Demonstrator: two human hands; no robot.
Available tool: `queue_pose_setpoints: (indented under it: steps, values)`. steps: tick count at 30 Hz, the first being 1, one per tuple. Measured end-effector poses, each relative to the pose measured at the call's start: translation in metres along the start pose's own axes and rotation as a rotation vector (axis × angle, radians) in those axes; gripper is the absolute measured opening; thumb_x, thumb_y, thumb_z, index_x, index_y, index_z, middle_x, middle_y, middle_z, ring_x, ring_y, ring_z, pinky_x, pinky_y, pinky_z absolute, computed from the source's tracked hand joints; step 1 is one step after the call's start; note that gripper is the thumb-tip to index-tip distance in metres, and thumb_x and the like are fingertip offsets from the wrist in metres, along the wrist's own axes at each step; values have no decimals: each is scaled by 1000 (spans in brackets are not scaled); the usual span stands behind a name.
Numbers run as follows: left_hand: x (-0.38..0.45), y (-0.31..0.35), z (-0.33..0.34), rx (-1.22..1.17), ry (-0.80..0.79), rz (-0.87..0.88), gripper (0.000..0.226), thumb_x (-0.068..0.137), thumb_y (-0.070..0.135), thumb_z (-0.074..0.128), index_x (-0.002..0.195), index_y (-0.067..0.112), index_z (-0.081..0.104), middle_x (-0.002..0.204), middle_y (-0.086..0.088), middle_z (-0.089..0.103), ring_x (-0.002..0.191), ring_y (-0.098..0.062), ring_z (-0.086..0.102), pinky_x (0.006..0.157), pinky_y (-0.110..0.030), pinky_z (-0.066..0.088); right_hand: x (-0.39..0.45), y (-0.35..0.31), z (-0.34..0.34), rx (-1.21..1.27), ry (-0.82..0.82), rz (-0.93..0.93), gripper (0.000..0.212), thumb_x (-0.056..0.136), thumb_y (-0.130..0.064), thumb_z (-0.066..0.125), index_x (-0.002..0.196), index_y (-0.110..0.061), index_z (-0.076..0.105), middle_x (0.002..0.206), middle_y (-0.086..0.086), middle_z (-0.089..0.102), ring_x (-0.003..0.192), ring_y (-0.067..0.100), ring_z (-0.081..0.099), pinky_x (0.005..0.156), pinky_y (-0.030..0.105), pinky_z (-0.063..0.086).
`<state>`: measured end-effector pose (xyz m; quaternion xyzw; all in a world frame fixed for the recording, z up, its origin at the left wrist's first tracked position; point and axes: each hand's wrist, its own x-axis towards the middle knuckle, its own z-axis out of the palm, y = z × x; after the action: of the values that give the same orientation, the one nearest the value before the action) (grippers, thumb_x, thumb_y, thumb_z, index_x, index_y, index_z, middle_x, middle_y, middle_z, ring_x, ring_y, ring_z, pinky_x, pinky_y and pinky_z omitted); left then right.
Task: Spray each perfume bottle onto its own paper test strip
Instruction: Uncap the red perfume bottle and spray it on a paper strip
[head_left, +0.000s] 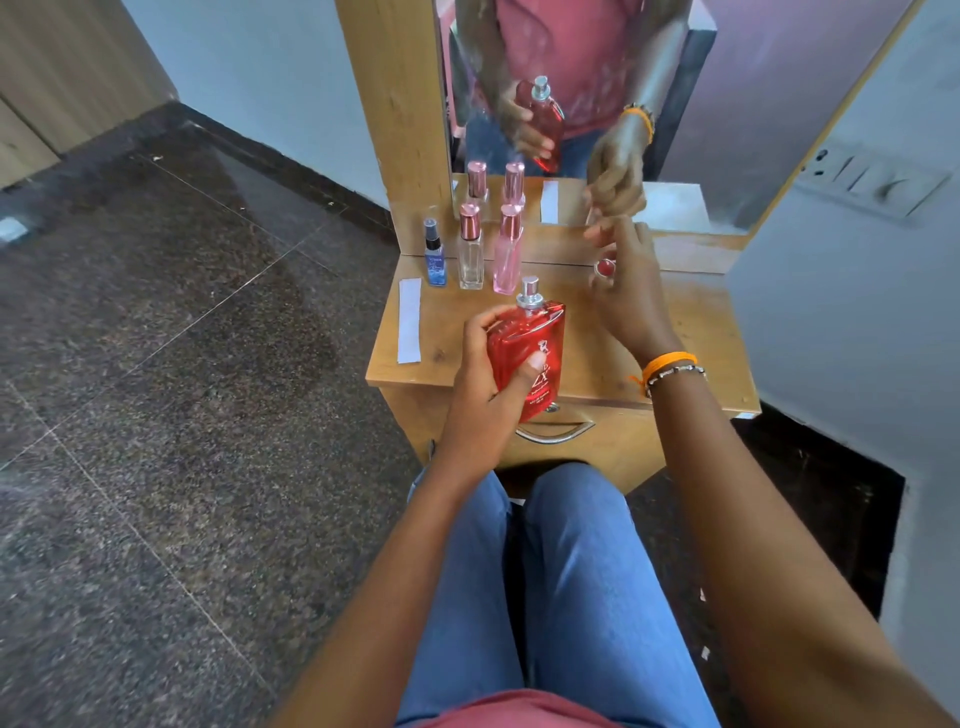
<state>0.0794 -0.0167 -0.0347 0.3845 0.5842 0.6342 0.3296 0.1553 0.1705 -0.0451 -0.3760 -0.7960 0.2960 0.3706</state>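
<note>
Preparation for the spray is the step we judge to be in hand. Our left hand (485, 374) has its grip closed round the body of the red perfume bottle (527, 358), thumb across the label and fingers curled behind the far edge, holding it upright above the near edge of the table (691, 332). The silver nozzle (530, 291) stands bare just above that grip, with no finger on it yet.

Our right hand (623, 291) is raised beyond and to the right of the bottle, its grip pinched lightly on a small round red cap (604, 268), which we take to be the bottle's; the remaining fingers are spread loose.

Beyond the left grip three more bottles stand in a row, capped: a small blue bottle (434, 257), a clear bottle (470, 249) and a pink bottle (508, 252). One paper strip (409, 319) lies flat to the left of the held bottle, well apart from it. Another strip shows only in the mirror (571, 93), so we cannot place it on the table.

Next, as we judge it, the cap must be put down, a strip brought in front of the nozzle, and a finger moved onto the nozzle.
</note>
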Motion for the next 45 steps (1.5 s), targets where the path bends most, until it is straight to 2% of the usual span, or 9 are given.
queue_pose_setpoints:
  steps: [9, 15, 20, 25, 28, 32, 35, 38, 45]
  values:
    - [7, 0, 2, -79, -17, -62, 36, 83, 31, 58, 115, 35, 42, 123, -1, 53, 110, -12, 58, 82, -36, 57, -30, -20, -9, 103, 116, -63, 43, 86, -5, 51, 127, -11, 46, 126, 4, 49, 115, 20, 47, 100, 22, 35]
    - [13, 2, 13, -231, -78, -133, 35, 86, 36, 54, 119, 31, 43, 124, -1, 56, 114, -11, 58, 89, -29, 50, -85, -56, -28, 430, -400, -56, 64, 89, -30, 56, 144, -26, 25, 141, -9, 35, 128, 0, 37, 106, 18, 34]
    - [11, 12, 15, -380, -314, -332, 46, 95, 48, 25, 129, 20, 39, 123, -3, 57, 111, -8, 60, 90, -27, 52, -96, -42, -23, 317, -398, -29, 94, 70, -49, 67, 144, -34, 11, 139, -1, 27, 131, 8, 33, 105, 11, 32]
    - [31, 17, 13, 94, -271, -280, 59, 96, 52, 14, 117, 20, 58, 119, -3, 62, 109, -16, 59, 96, -33, 46, -106, -32, -26, 336, -276, 42, 85, 65, -40, 63, 138, -43, 19, 132, -17, 31, 123, -8, 34, 97, 5, 32]
    - [49, 4, 18, 514, 38, -136, 33, 99, 34, 36, 109, 15, 61, 112, -2, 62, 102, -19, 56, 93, -38, 46, -105, -33, -30, 387, -232, 78, 91, 63, -36, 61, 144, -34, 18, 135, -6, 32, 115, -10, 40, 89, 4, 37]
    - [69, -18, 26, 1058, -39, -83, 40, 93, 31, 52, 129, 14, 48, 134, -6, 47, 120, -30, 40, 98, -39, 34, -103, -34, -35, 477, -229, 92, 90, 66, -26, 62, 143, -37, 17, 144, -1, 29, 113, -2, 44, 89, 14, 45]
    - [71, -29, 35, 1158, -6, -42, 43, 92, 28, 54, 131, 14, 45, 137, -8, 40, 118, -29, 37, 97, -37, 32, -103, -26, -36, 793, -297, 163, 87, 66, -25, 60, 143, -41, 23, 140, 7, 41, 107, 23, 50, 84, 39, 51]
    - [71, -32, 39, 1137, 51, -16, 33, 90, 21, 55, 122, 14, 50, 132, -8, 43, 112, -29, 39, 90, -35, 32, -107, -21, -35, 1334, -432, 355, 93, 61, -26, 70, 144, -26, 29, 122, 13, 57, 88, 28, 57, 70, 40, 54]
    - [70, -23, 33, 619, 100, -105, 43, 82, 6, 62, 121, 16, 47, 85, 1, 63, 87, -20, 59, 74, -33, 46, -108, -21, -31, 1761, -549, 401, 80, 71, -19, 64, 143, -15, 31, 131, 26, 48, 107, 43, 57, 92, 62, 45]
